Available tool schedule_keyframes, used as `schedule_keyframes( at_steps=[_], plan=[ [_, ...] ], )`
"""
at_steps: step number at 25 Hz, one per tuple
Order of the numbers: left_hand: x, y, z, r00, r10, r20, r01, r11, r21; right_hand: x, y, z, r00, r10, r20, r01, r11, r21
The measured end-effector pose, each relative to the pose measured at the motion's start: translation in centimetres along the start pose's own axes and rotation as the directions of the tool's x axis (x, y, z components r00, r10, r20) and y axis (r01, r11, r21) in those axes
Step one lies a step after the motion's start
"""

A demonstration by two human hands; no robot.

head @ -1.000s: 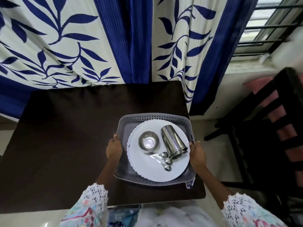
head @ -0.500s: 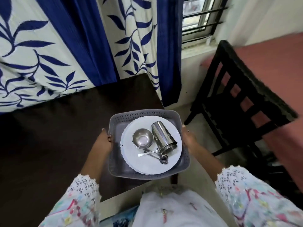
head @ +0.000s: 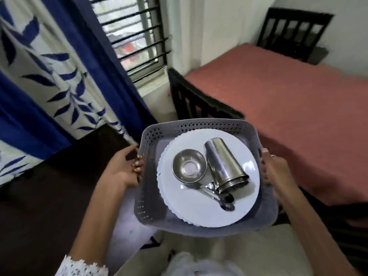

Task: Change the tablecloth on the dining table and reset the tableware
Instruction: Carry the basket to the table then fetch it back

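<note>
Now my left hand [head: 125,168] and right hand [head: 275,168] hold the basket [head: 199,124], fingers [head: 138,166] clamped on its sides; plate [head: 199,212], bowl [head: 189,166], cup [head: 225,166] and spoons [head: 225,202] inside.

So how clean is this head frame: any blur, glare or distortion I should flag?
Head view: motion blur smears the curtain and window bars; wide-angle bending at the edges; the basket is fairly sharp, with bright glare on the steel tumbler and white plate.
</note>
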State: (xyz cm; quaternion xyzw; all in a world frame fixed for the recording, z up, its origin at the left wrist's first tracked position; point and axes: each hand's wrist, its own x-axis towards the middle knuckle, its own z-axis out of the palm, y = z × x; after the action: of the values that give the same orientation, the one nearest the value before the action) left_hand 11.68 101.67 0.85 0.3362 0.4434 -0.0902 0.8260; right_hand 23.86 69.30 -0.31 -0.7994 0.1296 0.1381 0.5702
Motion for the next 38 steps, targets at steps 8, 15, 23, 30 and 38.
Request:
schedule_keyframes(
  at_steps=[8,15,23,30,38],
  plan=[
    [-3.3,-6.8,21.5,0.908,-0.206,0.366,0.087,0.945,0.315,-3.7,1.5,-25.3,0.967,-0.029,-0.252,0.026,1.0,-0.016],
    [-1.4,-16.0,39.3,0.805,-0.418,0.421,0.125,0.813,0.569,-6.0,5.6,-39.3,0.829,0.082,-0.554,-0.029,0.994,0.104],
    [2.3,-24.5,57.0,0.696,-0.594,0.404,0.137,0.662,0.737,-3.4,11.2,-51.2,0.674,0.256,-0.693,-0.099,0.961,0.259],
    [2.3,-34.6,68.1,0.737,-0.598,0.316,0.141,0.594,0.792,-2.2,15.1,-62.1,0.634,0.303,-0.712,-0.09,0.943,0.321],
    [-1.4,-50.2,74.8,0.834,-0.485,0.262,0.183,0.692,0.698,-1.1,22.7,-79.4,0.731,0.261,-0.63,-0.121,0.959,0.257]
  ],
)
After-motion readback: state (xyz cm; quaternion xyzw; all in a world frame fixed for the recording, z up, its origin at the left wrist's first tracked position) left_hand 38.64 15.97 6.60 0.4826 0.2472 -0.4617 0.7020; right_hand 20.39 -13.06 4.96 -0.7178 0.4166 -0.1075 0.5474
